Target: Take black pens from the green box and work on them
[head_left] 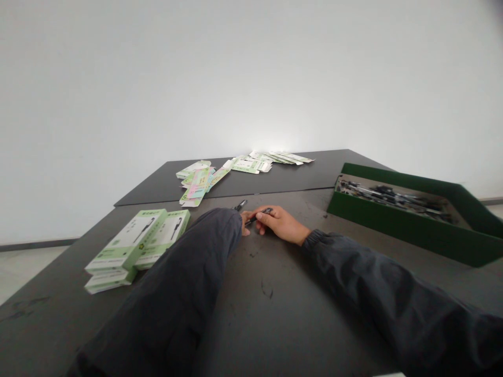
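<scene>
Green box (pixel 396 224) right, cartons (pixel 131 238) left; hands (pixel 283 224) together, right pinching a pen (pixel 268 211) (left's grip unclear behind sleeve (pixel 184 277))

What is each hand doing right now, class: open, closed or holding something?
Left hand: partly hidden by its sleeve; grip cannot be told.
Right hand: closed, holding a dark pen.

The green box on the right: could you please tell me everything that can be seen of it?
The green box is long, low and open-topped, with dark green walls and a paler floor. Whether card or plastic, I cannot tell. It stands upright, slantwise on the dark table, its right end reaching the picture's edge. Many pens, partly blurred, lie inside. The right hand does not touch it.
</scene>
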`<act>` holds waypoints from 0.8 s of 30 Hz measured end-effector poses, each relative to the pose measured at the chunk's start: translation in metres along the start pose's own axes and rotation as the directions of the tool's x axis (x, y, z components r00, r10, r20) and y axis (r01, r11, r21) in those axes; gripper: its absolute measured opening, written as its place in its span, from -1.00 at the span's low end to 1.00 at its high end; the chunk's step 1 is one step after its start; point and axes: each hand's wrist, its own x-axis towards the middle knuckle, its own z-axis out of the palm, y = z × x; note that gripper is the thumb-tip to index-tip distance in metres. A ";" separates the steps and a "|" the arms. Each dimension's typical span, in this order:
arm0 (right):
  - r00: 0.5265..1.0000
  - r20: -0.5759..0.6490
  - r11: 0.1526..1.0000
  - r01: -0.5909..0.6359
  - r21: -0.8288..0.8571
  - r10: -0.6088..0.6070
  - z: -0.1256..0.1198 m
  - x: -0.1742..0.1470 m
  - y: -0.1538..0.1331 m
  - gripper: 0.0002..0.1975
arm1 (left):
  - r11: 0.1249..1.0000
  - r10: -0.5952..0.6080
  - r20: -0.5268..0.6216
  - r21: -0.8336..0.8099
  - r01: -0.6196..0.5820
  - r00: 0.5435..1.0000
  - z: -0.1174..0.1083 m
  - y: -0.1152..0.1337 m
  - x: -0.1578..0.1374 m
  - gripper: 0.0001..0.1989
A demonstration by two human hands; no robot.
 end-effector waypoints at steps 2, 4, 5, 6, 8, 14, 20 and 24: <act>1.000 0.000 1.000 0.005 0.001 -0.005 0.000 0.000 0.000 -0.64 | 1.000 -0.011 0.002 0.004 0.011 1.000 0.001 -0.001 0.000 -0.64; 1.000 -0.001 1.000 0.009 0.001 -0.009 0.000 0.000 0.000 -0.64 | 1.000 -0.027 0.005 0.011 0.027 1.000 0.002 -0.002 0.001 -0.61; 1.000 0.001 1.000 0.009 0.001 -0.009 0.000 0.000 0.000 -0.64 | 0.999 -0.037 0.009 0.017 0.037 0.999 0.002 -0.002 0.002 -0.59; 1.000 0.002 1.000 0.008 -0.002 -0.008 0.000 0.000 -0.001 -0.64 | 0.998 -0.049 0.012 0.026 0.049 0.999 0.003 -0.003 0.002 -0.57; 1.000 0.003 1.000 0.002 -0.008 -0.002 0.000 0.000 -0.001 -0.64 | 0.995 -0.082 0.017 0.054 0.081 0.996 0.006 -0.005 0.005 -0.53; 1.000 0.005 1.000 -0.006 -0.005 0.006 0.000 0.000 0.000 -0.65 | 0.989 -0.112 0.007 0.102 0.111 0.994 0.013 -0.010 0.010 -0.34; 1.000 0.001 1.000 -0.007 0.001 0.007 0.000 0.001 0.001 -0.65 | 0.997 -0.055 -0.011 0.052 0.056 0.998 0.009 -0.009 0.006 -0.53; 1.000 0.000 1.000 -0.003 -0.015 0.003 0.000 0.001 0.000 -0.65 | 0.996 -0.059 -0.013 0.060 0.059 0.998 0.006 -0.006 0.004 -0.53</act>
